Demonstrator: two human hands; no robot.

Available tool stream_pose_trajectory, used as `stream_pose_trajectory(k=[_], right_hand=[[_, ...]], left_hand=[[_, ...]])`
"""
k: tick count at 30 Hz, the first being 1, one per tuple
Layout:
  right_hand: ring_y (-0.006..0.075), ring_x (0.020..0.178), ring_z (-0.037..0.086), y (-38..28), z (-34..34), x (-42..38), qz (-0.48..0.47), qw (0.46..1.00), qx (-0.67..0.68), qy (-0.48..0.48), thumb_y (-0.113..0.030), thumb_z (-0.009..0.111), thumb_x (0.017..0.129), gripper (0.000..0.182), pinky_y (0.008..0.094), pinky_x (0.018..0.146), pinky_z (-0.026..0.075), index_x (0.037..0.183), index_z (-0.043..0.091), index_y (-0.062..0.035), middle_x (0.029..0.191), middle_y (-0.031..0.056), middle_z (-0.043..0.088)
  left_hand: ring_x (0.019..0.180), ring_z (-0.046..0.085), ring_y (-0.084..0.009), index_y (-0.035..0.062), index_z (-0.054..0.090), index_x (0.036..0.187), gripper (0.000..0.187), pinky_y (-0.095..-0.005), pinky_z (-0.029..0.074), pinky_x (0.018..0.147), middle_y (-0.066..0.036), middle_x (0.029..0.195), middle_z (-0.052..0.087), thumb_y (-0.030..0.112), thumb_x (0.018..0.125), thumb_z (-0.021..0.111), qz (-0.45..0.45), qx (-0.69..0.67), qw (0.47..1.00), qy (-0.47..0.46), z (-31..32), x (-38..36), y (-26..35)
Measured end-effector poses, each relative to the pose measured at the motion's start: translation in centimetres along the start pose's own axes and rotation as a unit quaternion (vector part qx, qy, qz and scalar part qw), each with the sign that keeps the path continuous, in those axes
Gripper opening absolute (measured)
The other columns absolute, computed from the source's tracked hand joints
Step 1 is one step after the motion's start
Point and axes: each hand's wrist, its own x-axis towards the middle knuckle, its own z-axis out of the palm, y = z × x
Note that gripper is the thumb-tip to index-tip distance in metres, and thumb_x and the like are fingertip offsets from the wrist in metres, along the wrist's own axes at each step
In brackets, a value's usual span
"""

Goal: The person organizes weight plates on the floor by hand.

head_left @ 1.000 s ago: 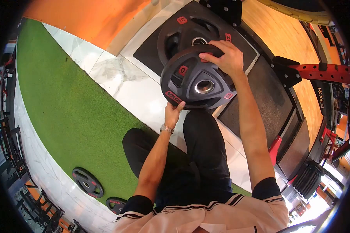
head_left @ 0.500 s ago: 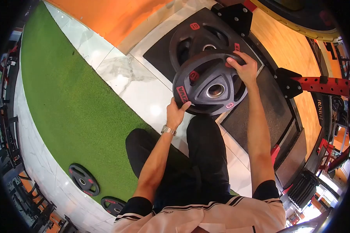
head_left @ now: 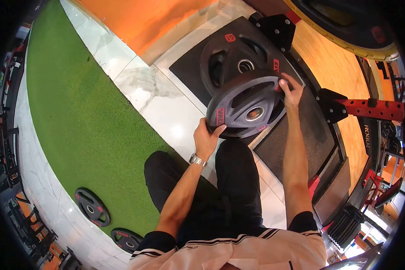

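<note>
Both my hands grip a dark grey weight plate (head_left: 238, 112) with a metal-ringed centre hole and red labels. My left hand (head_left: 206, 138) clasps its lower left rim, thumb on top beside the red label. On the upper right rim, my right hand (head_left: 292, 91) holds on with the thumb over the edge. The plate is tilted above my knee and overlaps a second weight plate (head_left: 210, 58) on the black rubber mat (head_left: 189, 63). That second plate has the same cut-outs and red markings.
Two more weight plates, one on the left (head_left: 86, 198) and one nearer (head_left: 129, 235), lie by the edge of the green turf (head_left: 90, 121). A red perforated rack beam (head_left: 373, 109) with black brackets stands right. A large yellow-rimmed plate (head_left: 342, 42) is at upper right.
The held plate has tilted more steeply and shifted slightly right and down in view, with both hands keeping their grip. More of the second plate's centre hole shows.
</note>
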Motion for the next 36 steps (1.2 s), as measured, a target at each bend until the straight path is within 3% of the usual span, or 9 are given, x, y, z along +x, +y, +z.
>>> stream_pose_trajectory(k=[5, 9, 10, 14, 17, 20, 29, 33, 36], right_hand=[[0.0194, 0.097, 0.066, 1.9, -0.2, 0.0, 0.034, 0.997, -0.009, 0.074, -0.037, 0.079, 0.090, 0.049, 0.0310, 0.092, 0.049, 0.115, 0.075, 0.0046, 0.107, 0.0126, 0.075], [0.0155, 0.095, 0.066, 3.0, 0.4, 1.3, 0.161, 0.983, -0.037, 0.079, -0.050, 0.075, 0.092, 0.059, 0.0290, 0.091, 0.049, 0.114, 0.075, 0.0036, 0.106, 0.0114, 0.076], [0.0171, 0.094, 0.067, 3.0, 0.5, 1.6, 0.175, 0.980, -0.059, 0.080, -0.053, 0.074, 0.091, 0.058, 0.0294, 0.090, 0.049, 0.108, 0.078, 0.0014, 0.102, 0.0097, 0.076], [0.0227, 0.092, 0.066, 2.9, 1.4, 2.2, 0.142, 0.969, -0.168, 0.108, -0.062, 0.074, 0.086, 0.060, 0.0320, 0.088, 0.048, 0.103, 0.081, -0.0045, 0.095, 0.0062, 0.069], [0.0223, 0.090, 0.067, 1.5, 2.3, 2.6, 0.140, 0.958, -0.234, 0.085, -0.063, 0.076, 0.083, 0.061, 0.0326, 0.085, 0.049, 0.100, 0.081, -0.0052, 0.097, 0.0052, 0.067], [0.0230, 0.085, 0.067, 2.0, 3.0, 2.8, 0.091, 0.956, -0.262, 0.094, -0.062, 0.078, 0.082, 0.058, 0.0333, 0.079, 0.051, 0.097, 0.082, -0.0060, 0.092, 0.0052, 0.065], [0.0205, 0.076, 0.064, 3.0, 3.2, 2.3, -0.044, 0.954, -0.276, 0.112, -0.037, 0.089, 0.077, 0.034, 0.0350, 0.067, 0.050, 0.094, 0.083, -0.0081, 0.083, 0.0045, 0.059], [0.0197, 0.080, 0.065, 2.9, 2.7, 2.2, 0.003, 0.967, -0.243, 0.077, -0.029, 0.087, 0.080, 0.030, 0.0328, 0.071, 0.052, 0.102, 0.081, -0.0098, 0.088, 0.0042, 0.062], [0.0224, 0.095, 0.067, 2.7, 1.5, 1.3, -0.005, 0.977, -0.215, 0.015, -0.025, 0.083, 0.084, 0.041, 0.0325, 0.084, 0.053, 0.121, 0.074, -0.0094, 0.106, 0.0072, 0.066]], left_hand=[[0.060, 0.059, -0.0223, -0.0020, 0.062, 0.095, 0.057, -0.0360, 0.047, 0.059, -0.012, 0.071, 0.065, 0.046, 0.077, 0.088, 0.024, -0.012, 0.999, 0.042, -0.3, 1.6, 2.9], [0.061, 0.059, -0.0218, -0.0014, 0.063, 0.092, 0.056, -0.0356, 0.046, 0.059, -0.011, 0.070, 0.064, 0.047, 0.077, 0.088, 0.033, 0.008, 0.998, 0.053, -0.3, 4.6, 4.7], [0.068, 0.064, -0.0355, 0.0006, 0.063, 0.091, 0.058, -0.0433, 0.049, 0.063, -0.015, 0.077, 0.067, 0.052, 0.077, 0.086, 0.015, -0.005, 0.999, 0.041, -0.2, 5.2, 5.1], [0.069, 0.066, -0.0386, 0.0006, 0.063, 0.091, 0.059, -0.0450, 0.050, 0.064, -0.016, 0.074, 0.068, 0.056, 0.080, 0.082, 0.013, 0.032, 0.999, 0.027, -0.3, 6.7, 5.6], [0.066, 0.066, -0.0321, -0.0019, 0.065, 0.091, 0.062, -0.0402, 0.050, 0.063, -0.016, 0.073, 0.068, 0.058, 0.082, 0.079, -0.006, 0.063, 0.998, 0.029, 0.0, 6.6, 4.5], [0.072, 0.067, -0.0407, -0.0002, 0.062, 0.087, 0.063, -0.0471, 0.051, 0.065, -0.020, 0.076, 0.069, 0.061, 0.084, 0.075, -0.011, 0.088, 0.996, 0.009, 0.0, 6.2, 3.9], [0.068, 0.067, -0.0442, -0.0019, 0.065, 0.082, 0.067, -0.0478, 0.051, 0.062, -0.022, 0.068, 0.067, 0.065, 0.089, 0.068, -0.008, 0.142, 0.989, 0.036, 0.9, 7.4, 3.0], [0.082, 0.069, -0.0454, -0.0033, 0.064, 0.104, 0.062, -0.0491, 0.053, 0.072, -0.025, 0.085, 0.070, 0.058, 0.093, 0.067, -0.036, 0.169, 0.985, 0.026, 1.8, 7.1, 2.4], [0.106, 0.064, -0.0450, -0.0060, 0.056, 0.130, 0.067, -0.0465, 0.051, 0.090, -0.029, 0.115, 0.067, 0.050, 0.095, 0.068, 0.013, -0.042, 0.998, 0.054, 3.2, 7.2, 0.5]])
